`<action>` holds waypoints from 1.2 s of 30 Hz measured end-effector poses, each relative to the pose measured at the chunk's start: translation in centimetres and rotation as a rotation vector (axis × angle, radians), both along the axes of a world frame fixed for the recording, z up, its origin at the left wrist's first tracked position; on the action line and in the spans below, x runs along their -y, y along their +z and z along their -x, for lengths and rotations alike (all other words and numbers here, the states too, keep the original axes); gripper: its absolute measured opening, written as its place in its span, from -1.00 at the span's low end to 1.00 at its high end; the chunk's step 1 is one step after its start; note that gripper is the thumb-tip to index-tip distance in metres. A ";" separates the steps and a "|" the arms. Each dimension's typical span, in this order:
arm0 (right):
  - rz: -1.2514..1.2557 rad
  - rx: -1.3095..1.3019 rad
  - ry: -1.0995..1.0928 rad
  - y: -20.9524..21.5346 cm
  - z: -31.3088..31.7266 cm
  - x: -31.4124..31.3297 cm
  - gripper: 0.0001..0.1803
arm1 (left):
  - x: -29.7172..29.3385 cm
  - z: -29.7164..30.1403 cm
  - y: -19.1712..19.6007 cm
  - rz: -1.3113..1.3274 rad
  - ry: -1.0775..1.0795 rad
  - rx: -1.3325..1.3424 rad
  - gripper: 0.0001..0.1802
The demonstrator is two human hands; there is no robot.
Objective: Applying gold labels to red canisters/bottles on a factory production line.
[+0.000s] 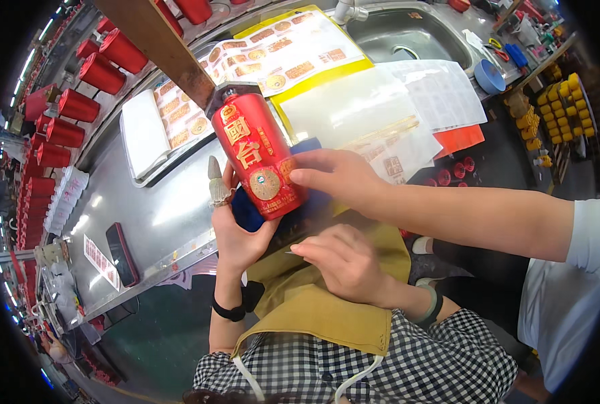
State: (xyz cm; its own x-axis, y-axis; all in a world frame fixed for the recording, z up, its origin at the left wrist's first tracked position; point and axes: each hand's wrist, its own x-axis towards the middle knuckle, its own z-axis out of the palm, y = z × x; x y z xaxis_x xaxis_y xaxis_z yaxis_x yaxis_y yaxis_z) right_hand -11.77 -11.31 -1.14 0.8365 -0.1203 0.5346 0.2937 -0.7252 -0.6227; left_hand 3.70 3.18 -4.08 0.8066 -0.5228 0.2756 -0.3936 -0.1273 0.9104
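Note:
A red bottle (pixel 253 138) with gold lettering and a round gold decal leans over the near edge of the metal bench, its neck pointing away from me. My left hand (pixel 238 239) grips its lower end from the left and below; a pale cover sits on one finger. My right hand (pixel 343 264) is pinched just below the bottle, apart from it, with a small thin pale tip showing at the fingers. From the right, another person's hand (pixel 340 176) touches the bottle's right side by the decal. Something blue (pixel 247 214) lies beneath the bottle.
Sheets of gold decals (pixel 293 50) lie on yellow backing beyond the bottle, with a tray (pixel 135 176) at left. A phone (pixel 122 252) rests near the bench edge. A wooden post (pixel 158 50) rises behind the bottle. A sink (pixel 407 42) and blue bowl (pixel 490 76) stand far right.

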 end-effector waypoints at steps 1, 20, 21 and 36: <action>-0.008 0.002 -0.002 0.0 -0.1 0.0 -0.66 | 0.0 0.0 0.1 0.001 0.000 0.001 0.20; -0.746 -0.475 0.129 0.8 0.9 0.5 -0.75 | -3.8 3.0 4.7 0.469 0.357 0.286 0.03; -0.742 -0.568 0.138 1.0 1.0 0.3 -0.74 | -3.6 3.4 4.2 0.485 0.352 0.288 0.03; -0.697 -0.462 0.203 1.0 1.4 -1.3 -0.73 | -2.9 6.9 2.7 0.322 0.309 0.081 -0.26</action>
State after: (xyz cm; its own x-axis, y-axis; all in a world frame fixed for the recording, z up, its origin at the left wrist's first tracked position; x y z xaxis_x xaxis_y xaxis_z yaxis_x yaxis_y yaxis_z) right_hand -13.18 -9.97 -0.15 0.9929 -0.1186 -0.0052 -0.0164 -0.0935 -0.9955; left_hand -3.18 6.13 -1.38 0.8805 -0.1380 0.4534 -0.4533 0.0345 0.8907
